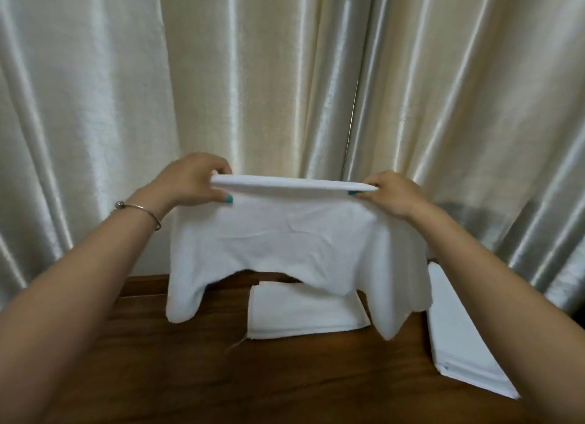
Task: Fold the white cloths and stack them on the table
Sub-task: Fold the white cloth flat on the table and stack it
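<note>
The left hand [190,180] pinches one end of the soft white cotton cloth [285,243] between thumb and curled fingers, and the right hand [389,192] pinches the other end the same way, so the doubled top edge runs taut between them. The cloth hangs in the air above the far edge of the dark brown wooden table [221,376], its lower corners drooping unevenly. A folded white cloth [304,316] lies beneath it near that far edge, and a flat stack of white cloths [459,338] sits at the right edge. If either pinch loosens, the layers could slide apart and the fold go crooked; the dangling corners might also drag and rumple the folded cloth below.
</note>
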`<state>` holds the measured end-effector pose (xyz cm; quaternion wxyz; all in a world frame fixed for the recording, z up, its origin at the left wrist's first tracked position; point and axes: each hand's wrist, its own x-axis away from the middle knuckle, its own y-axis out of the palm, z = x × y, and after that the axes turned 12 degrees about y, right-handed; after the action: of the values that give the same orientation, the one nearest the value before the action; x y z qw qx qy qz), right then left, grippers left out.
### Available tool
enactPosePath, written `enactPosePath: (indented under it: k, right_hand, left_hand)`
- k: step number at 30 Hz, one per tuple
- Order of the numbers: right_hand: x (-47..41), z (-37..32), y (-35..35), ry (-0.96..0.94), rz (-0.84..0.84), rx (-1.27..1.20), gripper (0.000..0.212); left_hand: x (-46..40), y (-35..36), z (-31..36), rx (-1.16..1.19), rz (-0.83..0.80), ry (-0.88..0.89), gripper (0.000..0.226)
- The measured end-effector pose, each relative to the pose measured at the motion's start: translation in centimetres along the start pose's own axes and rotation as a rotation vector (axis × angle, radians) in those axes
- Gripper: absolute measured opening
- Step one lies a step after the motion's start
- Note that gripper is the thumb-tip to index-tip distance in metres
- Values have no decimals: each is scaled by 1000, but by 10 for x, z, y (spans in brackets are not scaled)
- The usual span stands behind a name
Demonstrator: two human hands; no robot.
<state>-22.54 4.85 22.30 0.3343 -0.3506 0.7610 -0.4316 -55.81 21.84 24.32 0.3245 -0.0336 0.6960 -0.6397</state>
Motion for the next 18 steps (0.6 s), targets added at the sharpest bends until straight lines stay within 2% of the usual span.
enactPosePath:
  k: [3, 5, 7, 10, 13, 16, 18]
  right_hand:
    - [7, 0, -13, -136, -96, 47, 16]
    - [11, 1, -22, -213, -142, 120, 13]
    - [17, 10, -34, -212, -109, 158, 6]
    - [28, 27, -41, -123, 40, 145, 34]
    - [38, 31, -42, 12, 162, 284, 49]
    - [45, 36, -46, 42, 106, 134, 40]
    - [46, 42, -53, 20, 49, -39, 24]
  left_hand:
    - [28, 17, -3, -80, -114, -64, 18]
    - [49, 26, -1, -86, -108, -126, 15]
    - [72, 30, 4, -56, -110, -216, 20]
    - [99, 26, 10, -16, -120, -352, 30]
    - [111, 16, 17, 16, -100, -541, 54]
    - [119, 5, 16, 143, -91, -622, 66]
    - [127, 1, 8, 225, -186, -536, 59]
